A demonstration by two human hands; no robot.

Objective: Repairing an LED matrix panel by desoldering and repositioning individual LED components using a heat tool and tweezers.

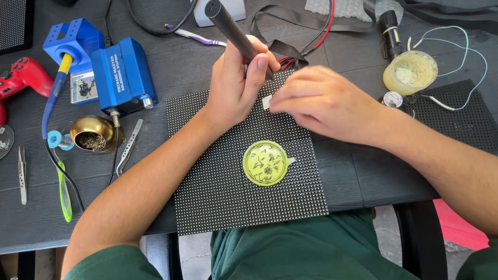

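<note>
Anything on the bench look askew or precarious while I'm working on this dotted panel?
The dotted panel overhangs the table edge toward your lap, so its near edge is unsupported. The round yellow-green dish of small dark bits sits on it. Nothing looks spilled or damaged.

- A black dot-matrix display panel (233, 192) lay flat in the middle of the bench, rectangular, its face covered with a fine grid of pale dots.
- A second such panel (461, 122) lay at the right, partly under thin wires.
- A third panel (14, 23) showed at the top left corner.
- A blue box-shaped station (123, 72) at the left carried a white printed label on its top.
</note>
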